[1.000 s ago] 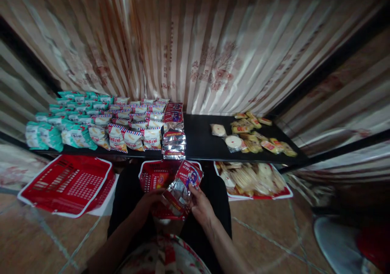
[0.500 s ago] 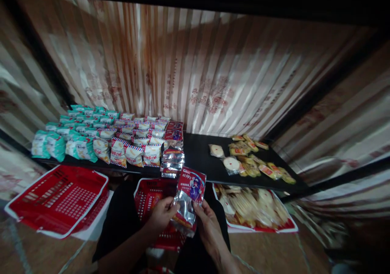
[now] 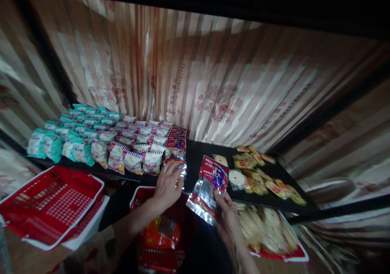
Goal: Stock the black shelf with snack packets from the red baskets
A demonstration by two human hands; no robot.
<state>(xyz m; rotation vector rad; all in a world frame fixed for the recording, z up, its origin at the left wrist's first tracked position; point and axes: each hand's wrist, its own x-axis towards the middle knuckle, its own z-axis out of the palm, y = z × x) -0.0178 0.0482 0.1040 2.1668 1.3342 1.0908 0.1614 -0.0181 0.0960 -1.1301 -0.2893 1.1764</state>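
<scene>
- both hands have moved apart since half a second ago, when they met on one red-and-silver packet (image 3: 210, 188); that packet has come up and to the right, and the left hand (image 3: 169, 184) has gone forward to the shelf (image 3: 196, 154).
- the packet is thin, flat and rectangular, with a printed red top, a clear-looking dark middle and a crinkled, shiny silvery bottom; it tilts in front of the shelf's edge, partly hiding a round white pack behind it.
- right hand (image 3: 227, 211): thumb and fingers closed in a pinch on the packet's right edge; the palm is turned from view.
- left hand: back upward, fingers loosely bent and near one another, laid over the front of a row of matching packets (image 3: 176, 138); i cannot tell whether they pinch anything.
- just left of that row, puffy white bags (image 3: 132, 161) stand with striped crimped tops, and beyond them plump teal-and-white bags (image 3: 76, 150) with a soft sheen.
- on the right of the smooth black shelf lie round white packs (image 3: 237, 178) in clear film and small yellow packs (image 3: 258, 185), heaped loosely.
- below, a red plastic basket (image 3: 57, 201) shows a pierced lattice; behind hangs a pleated, satiny curtain (image 3: 207, 87).
</scene>
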